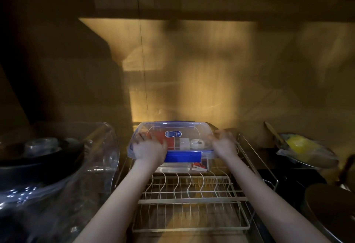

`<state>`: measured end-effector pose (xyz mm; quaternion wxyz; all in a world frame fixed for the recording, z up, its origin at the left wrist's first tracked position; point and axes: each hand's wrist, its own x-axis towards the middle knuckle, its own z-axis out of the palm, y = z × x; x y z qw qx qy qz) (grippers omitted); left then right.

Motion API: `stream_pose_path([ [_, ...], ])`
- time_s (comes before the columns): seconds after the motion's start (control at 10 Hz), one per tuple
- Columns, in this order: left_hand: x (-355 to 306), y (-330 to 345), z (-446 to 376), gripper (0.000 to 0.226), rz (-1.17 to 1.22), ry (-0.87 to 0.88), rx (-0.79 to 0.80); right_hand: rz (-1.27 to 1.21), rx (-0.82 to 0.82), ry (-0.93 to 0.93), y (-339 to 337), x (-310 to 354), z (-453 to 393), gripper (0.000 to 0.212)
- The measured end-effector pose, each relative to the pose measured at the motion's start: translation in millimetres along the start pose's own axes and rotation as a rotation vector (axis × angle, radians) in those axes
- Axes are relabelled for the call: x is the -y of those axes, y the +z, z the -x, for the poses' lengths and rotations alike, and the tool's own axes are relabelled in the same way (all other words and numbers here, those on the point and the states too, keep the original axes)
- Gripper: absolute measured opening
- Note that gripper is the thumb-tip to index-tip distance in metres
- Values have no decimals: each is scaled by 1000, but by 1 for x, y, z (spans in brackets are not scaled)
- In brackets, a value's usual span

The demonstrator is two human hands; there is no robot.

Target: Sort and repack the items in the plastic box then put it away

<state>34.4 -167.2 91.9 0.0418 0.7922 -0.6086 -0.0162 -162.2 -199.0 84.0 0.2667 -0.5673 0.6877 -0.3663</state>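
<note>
- Plastic box (172, 137): clear, rectangular, rounded corners, closed with a clear lid edged in blue; solid blue latch (183, 156) on the near side, oval blue sticker (172, 134) on the lid.
- Box sits at the far end of the wire dish rack (192, 200), against the dim yellowish wall (201, 69).
- Seen through the plastic: something red on the left, a pale translucent block in the middle, a white round item with a thin white cord on the right; a red-and-white piece low at the near right corner. Blur, can't name them.
- Rack: thin pale metal wires, wavy plate dividers, near part empty.
- Left of rack: big clear curved plastic cover (99, 156) over a dark round pan (38, 158).
- Right: shallow metal bowl (307, 152) holding something bright yellow, wooden handle sticking up.
- Left hand (149, 149): palm flat on the lid's near left corner, fingers spread, pressing not wrapped.
- Right hand (223, 142): at the box's right edge, fingers half curled and motion-blurred; can't tell if it grips the rim or only touches.
</note>
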Motion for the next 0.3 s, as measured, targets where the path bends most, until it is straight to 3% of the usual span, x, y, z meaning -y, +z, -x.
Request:
stream_pose_path([
  [0.1,-6,-9,5,45,-117,48,-37,-138,-23,-155,-23,19,13,36],
  [0.2,-9,-27,4,32,94,70,-123,-318,-48,-363,-66,55,52,28],
  [0.3,-12,-57,4,36,353,170,-312,-630,-69,-652,-120,88,111,28],
])
